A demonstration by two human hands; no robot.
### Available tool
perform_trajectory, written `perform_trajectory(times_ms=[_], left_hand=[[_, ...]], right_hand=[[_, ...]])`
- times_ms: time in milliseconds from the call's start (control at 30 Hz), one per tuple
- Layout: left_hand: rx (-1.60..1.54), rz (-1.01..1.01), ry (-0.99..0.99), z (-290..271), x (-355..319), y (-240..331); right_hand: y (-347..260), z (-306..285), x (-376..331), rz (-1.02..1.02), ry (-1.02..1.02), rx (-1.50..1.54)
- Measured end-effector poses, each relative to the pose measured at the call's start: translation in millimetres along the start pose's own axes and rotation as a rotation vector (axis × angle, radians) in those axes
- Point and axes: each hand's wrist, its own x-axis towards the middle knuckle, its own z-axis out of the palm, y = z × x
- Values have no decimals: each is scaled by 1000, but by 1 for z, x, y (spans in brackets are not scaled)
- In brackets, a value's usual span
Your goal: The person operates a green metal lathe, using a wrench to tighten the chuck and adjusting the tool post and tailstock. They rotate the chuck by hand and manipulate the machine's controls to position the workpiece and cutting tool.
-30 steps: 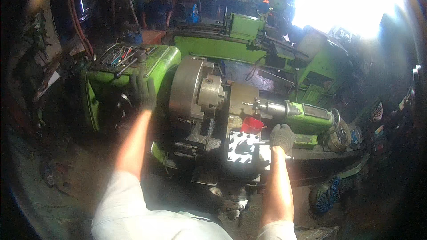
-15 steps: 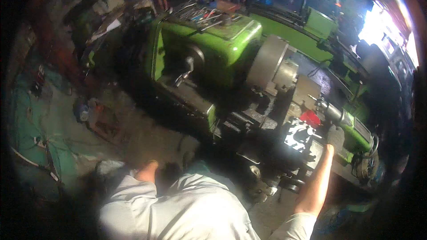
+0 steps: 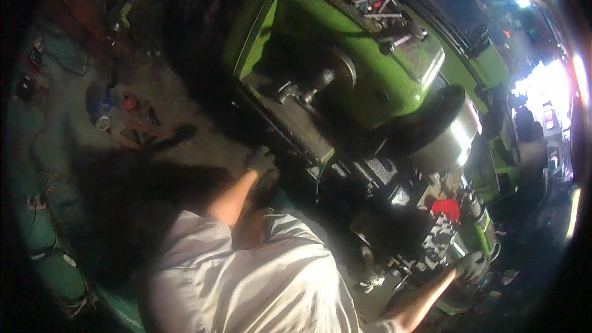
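Note:
A green metal lathe (image 3: pixel 394 80) fills the middle and right of the view. Its large steel chuck (image 3: pixel 453 139) shows right of the rounded headstock. Below the chuck lie the metal tool post (image 3: pixel 441 240) and a bright red piece (image 3: pixel 445 209). My right hand (image 3: pixel 472 266), in a grey glove, is beside the tool post, near the machine's green right-hand part; its fingers are too unclear to read. My left hand (image 3: pixel 262 160), gloved too, is low in front of the headstock, in shadow. Its fingers are dark and blurred, with nothing discernible in them.
Several wrenches and hex keys (image 3: pixel 376 3) lie on top of the headstock. A handle (image 3: pixel 296 92) sticks out from its front left. On the floor at left are a metal frame with a red part (image 3: pixel 132 111) and loose cables (image 3: pixel 68 265). Bright light comes from the right.
My view has swung left and closer to the headstock. My left hand has come forward from beside my body toward the machine's front. My right hand stays by the tool post.

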Motion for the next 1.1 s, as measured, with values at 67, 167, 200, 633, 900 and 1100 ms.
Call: perform_trajectory(times_ms=[67, 167, 200, 633, 900, 1100], left_hand=[[-166, -6, -30, 13, 25, 37], [-396, -45, 15, 8, 62, 72], [-447, -70, 1, 15, 70, 81], [-820, -148, 53, 39, 87, 96], [-1059, 34, 233, 15, 50, 116], [-1070, 333, 449, -32, -36, 95]], right_hand=[[32, -14, -33, -235, 211, 100], [-99, -67, -133, 99, -9, 405], [-110, -83, -146, 214, -83, 517], [-84, -139, -212, -76, -433, 417], [-196, -92, -151, -65, -588, 816], [-249, -97, -122, -355, -511, 969]])
